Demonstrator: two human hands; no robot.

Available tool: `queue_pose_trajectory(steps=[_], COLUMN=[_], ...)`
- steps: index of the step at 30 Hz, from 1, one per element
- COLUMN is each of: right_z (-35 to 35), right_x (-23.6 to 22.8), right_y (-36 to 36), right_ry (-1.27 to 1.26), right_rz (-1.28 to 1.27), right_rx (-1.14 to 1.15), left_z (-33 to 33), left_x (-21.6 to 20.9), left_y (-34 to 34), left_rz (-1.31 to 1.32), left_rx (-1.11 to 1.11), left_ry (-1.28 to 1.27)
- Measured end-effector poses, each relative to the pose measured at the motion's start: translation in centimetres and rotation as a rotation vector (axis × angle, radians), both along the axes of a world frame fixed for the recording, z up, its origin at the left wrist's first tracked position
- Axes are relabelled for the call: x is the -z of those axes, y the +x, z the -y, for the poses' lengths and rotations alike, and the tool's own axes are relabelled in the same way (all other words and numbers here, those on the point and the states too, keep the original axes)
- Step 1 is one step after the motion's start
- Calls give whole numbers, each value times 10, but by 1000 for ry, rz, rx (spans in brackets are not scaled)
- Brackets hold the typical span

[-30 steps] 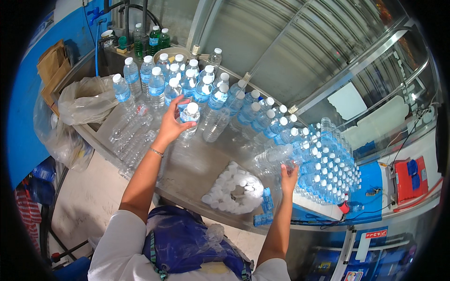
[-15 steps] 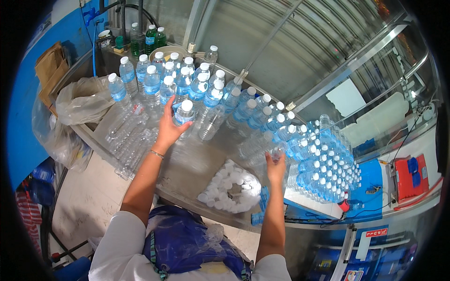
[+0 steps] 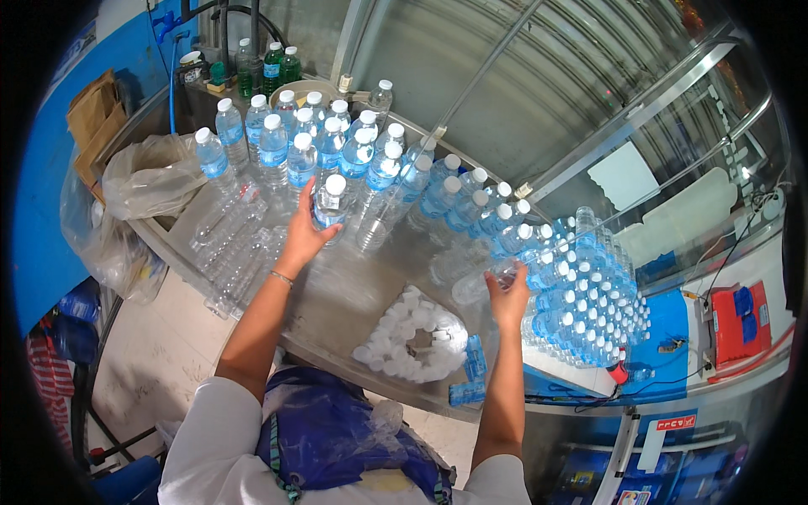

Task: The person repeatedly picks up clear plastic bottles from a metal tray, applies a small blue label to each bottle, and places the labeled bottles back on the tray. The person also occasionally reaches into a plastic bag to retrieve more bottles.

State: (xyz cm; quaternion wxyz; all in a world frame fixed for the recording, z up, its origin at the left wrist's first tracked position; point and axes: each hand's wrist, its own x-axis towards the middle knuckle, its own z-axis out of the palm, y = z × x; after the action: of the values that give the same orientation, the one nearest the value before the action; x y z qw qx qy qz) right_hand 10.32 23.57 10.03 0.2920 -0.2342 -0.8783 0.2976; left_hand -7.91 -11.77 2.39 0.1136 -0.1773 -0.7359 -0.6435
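Observation:
My left hand (image 3: 308, 237) is closed round the lower part of a capped water bottle (image 3: 330, 202), standing upright with a white cap and blue label at the front of a group of similar bottles (image 3: 271, 151). Thumb and fingers lie on either side of it. Farther right, my right hand (image 3: 508, 296) pinches the neck end of a clear plastic bottle (image 3: 475, 286), which is tilted low over the metal counter (image 3: 328, 311). Between my arms rests a heap of loose white caps (image 3: 404, 332). A few blue labels (image 3: 473, 370) lie beside it near my right forearm.
Clear bottles (image 3: 227, 261) lie on their sides at the left. A dense block of labelled bottles (image 3: 581, 295) fills the right end. Plastic bags (image 3: 151, 181) hang over the left edge, and green bottles (image 3: 273, 71) stand in the far corner. A glass panel (image 3: 454, 67) rises behind.
My right hand has shifted slightly right, and the clear bottle in it now shows more of its length. The left hand has closed in on the capped bottle.

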Motion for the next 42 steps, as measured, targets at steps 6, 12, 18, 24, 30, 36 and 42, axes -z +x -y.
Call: queue_pose_trajectory(steps=[6,12,18,24,30,36,42], right_z=[-1,-8,-10,-12,-17,-35,-41], right_x=[-4,0,-1,-2,-2,8,57], right_y=[0,2,-3,-2,3,0,5], right_ry=[49,79,121,90,90,-602,-1780], right_rz=[-19,-46,-31,-75,-1,-20,-139], right_rx=[-24,-37,-64,-82,-162,-189,-260], left_z=[-2,-63,-189,-204,-176,-142,-112], left_x=[-9,-10,9,22,32,24,27], left_y=[8,82,84,65,50,129,133], left_rz=[31,-509,-42,100,-36,-176,489], left_rx=[-53,72,345,429,171,320,616], left_ry=[-56,-299,-418,-416,-415,-1139,-397])
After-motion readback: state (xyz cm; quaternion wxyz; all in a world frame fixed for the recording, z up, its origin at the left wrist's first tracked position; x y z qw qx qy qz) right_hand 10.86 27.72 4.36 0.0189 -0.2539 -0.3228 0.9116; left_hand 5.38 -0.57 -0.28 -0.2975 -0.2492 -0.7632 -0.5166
